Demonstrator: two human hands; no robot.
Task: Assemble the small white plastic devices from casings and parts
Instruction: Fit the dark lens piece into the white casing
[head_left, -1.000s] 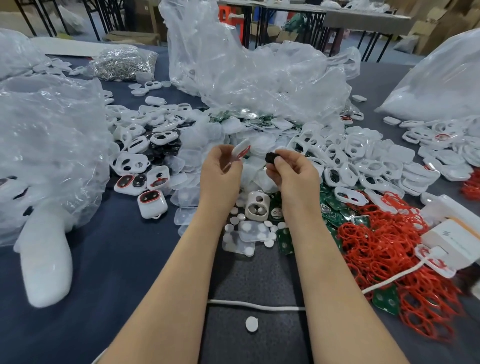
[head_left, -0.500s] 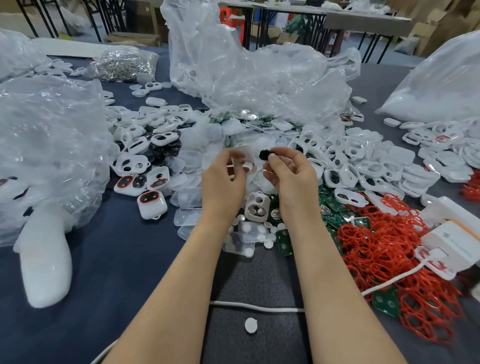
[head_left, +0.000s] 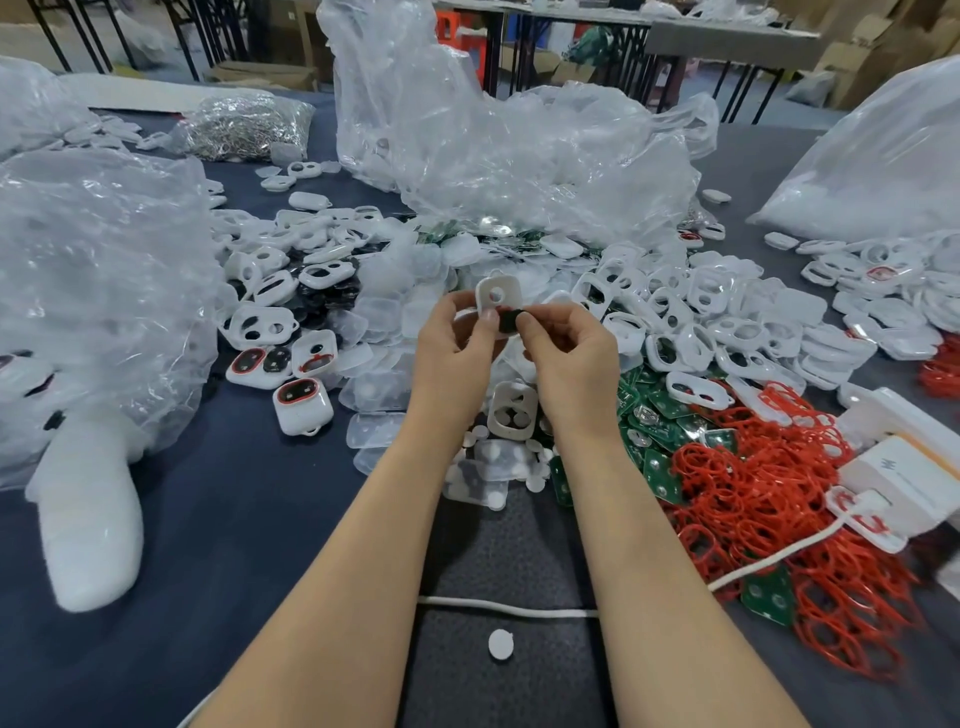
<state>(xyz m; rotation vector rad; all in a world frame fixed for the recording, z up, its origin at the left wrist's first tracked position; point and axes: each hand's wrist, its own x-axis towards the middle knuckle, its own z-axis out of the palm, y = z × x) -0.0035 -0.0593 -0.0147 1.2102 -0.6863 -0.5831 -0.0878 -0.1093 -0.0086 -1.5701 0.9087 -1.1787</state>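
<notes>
While the left grip (head_left: 457, 353) holds a square white casing (head_left: 497, 293) with a round hole, the right grip (head_left: 571, 358) pinches a black part (head_left: 511, 319) at its lower edge, over the middle of the dark bench (head_left: 208, 519).

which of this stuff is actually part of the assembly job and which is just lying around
In the job: white casing in left hand, black part in right hand, casing pile, red rings, green boards.
Lying about: plastic bags, white cable, white box.
</notes>
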